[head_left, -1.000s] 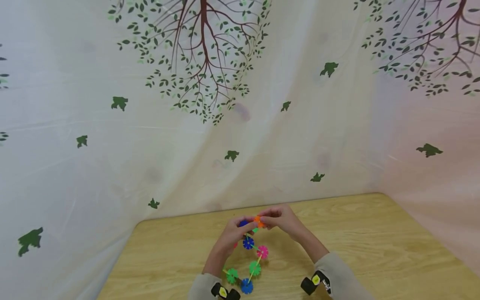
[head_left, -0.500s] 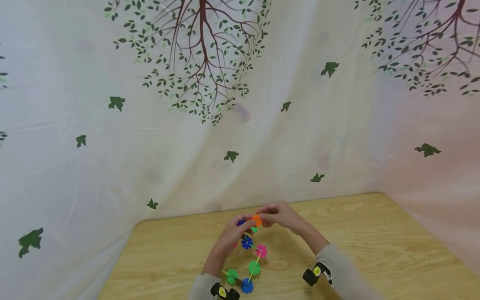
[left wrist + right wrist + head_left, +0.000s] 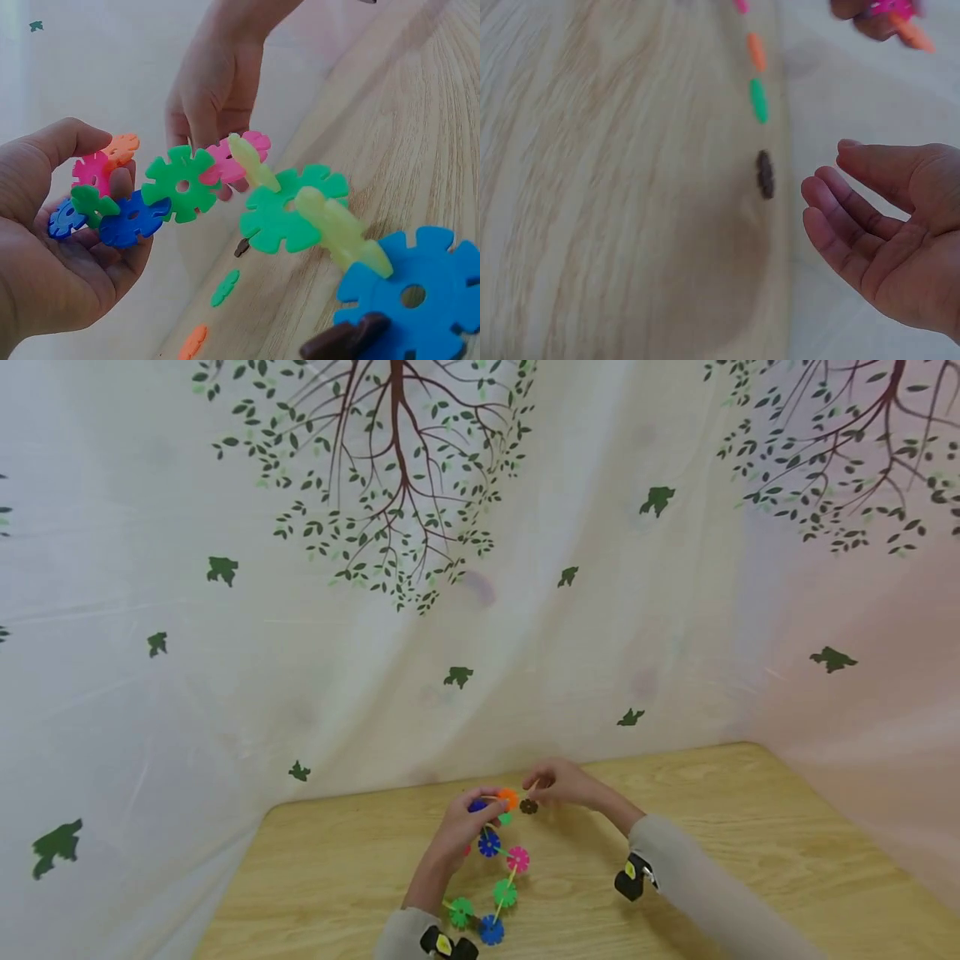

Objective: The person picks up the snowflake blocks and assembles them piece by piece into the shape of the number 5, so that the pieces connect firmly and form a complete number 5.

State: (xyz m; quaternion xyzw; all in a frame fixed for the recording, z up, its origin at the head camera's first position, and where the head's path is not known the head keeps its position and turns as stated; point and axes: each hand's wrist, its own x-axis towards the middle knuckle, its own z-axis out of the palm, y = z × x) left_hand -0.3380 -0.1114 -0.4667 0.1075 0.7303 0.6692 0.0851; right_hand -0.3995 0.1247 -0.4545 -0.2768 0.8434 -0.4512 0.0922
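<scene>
My left hand [image 3: 480, 814] [image 3: 101, 202] grips one end of a chain of flat plastic snowflake discs [image 3: 501, 868] [image 3: 289, 214]. Its thumb and fingers curl round blue, green, pink and orange discs, with the orange disc [image 3: 508, 797] on top. The chain hangs down toward me over the wooden table [image 3: 750, 843], ending in a blue disc [image 3: 491, 930] [image 3: 412, 292]. My right hand [image 3: 542, 783] [image 3: 832, 176] hovers just right of the chain, fingers relaxed, palm empty. A brown disc [image 3: 528, 807] [image 3: 765, 174] lies on the table beneath it.
Loose green [image 3: 758, 100] and orange [image 3: 757, 51] discs lie in a row with the brown one near the table's far edge. A white curtain printed with trees [image 3: 405, 527] hangs close behind the table and on the right.
My right hand has let go of the orange end of the chain and drawn back to the right, now open. The brown disc shows on the table. The left hand keeps its hold.
</scene>
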